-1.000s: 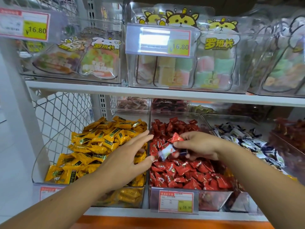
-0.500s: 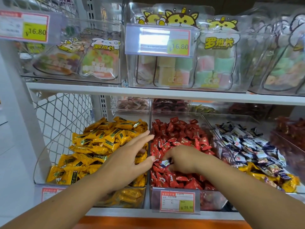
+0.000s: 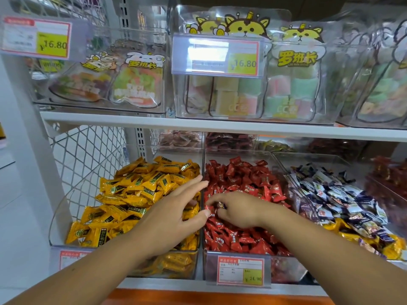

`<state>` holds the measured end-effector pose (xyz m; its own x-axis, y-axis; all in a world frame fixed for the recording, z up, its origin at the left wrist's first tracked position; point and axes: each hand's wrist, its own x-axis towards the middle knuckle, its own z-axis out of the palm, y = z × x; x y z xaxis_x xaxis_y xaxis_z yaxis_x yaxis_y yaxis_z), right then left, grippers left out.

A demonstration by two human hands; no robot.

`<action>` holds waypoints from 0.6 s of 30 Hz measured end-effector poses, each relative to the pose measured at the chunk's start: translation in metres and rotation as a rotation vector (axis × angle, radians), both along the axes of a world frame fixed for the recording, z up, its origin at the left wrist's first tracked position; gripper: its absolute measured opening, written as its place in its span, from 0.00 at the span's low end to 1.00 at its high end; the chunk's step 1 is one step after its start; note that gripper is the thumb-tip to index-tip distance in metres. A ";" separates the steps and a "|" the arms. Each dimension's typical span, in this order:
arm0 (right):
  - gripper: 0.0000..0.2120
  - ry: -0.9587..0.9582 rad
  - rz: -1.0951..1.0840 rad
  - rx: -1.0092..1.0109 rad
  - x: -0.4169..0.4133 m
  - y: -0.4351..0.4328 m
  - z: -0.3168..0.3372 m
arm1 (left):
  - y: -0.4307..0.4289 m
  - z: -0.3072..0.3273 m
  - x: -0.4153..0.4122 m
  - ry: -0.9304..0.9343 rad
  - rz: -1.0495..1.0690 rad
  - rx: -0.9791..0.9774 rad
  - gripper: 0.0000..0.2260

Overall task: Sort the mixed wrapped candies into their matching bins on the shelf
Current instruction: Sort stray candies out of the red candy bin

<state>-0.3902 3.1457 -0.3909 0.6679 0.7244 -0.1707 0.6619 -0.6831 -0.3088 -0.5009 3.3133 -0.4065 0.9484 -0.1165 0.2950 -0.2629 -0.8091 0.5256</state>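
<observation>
The right hand is down in the red bin, in the middle of the lower shelf; its fingers are curled, and the fingertips pinch what looks like a small dark candy lying on the red candies, though I cannot read the wrapper. The left hand is spread flat and holds nothing; it is low over the right side of the yellow candies, beside the divider.

The pinch is only at the fingertips, and such wrappers are probably slippery; the candy could slip and sink among the red ones, or a red one could come up together with it. The heaps stand high; a push from the left hand could send yellow candies over the divider. The right bin also holds stray yellow pieces at its near end.
</observation>
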 end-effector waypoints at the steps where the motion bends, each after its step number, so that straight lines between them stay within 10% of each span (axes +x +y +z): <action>1: 0.16 -0.014 0.016 -0.100 0.000 -0.002 0.002 | 0.000 0.000 0.000 0.001 -0.003 0.002 0.27; 5: 0.14 0.038 0.029 -0.410 -0.003 -0.025 0.031 | 0.001 0.000 0.000 0.000 -0.014 0.001 0.27; 12: 0.11 -0.200 -0.126 -0.003 0.004 -0.008 0.015 | 0.000 -0.001 0.001 -0.006 -0.007 0.006 0.26; 18: 0.21 -0.255 -0.057 -0.243 0.016 0.016 -0.024 | 0.000 -0.001 0.001 -0.011 -0.006 -0.007 0.26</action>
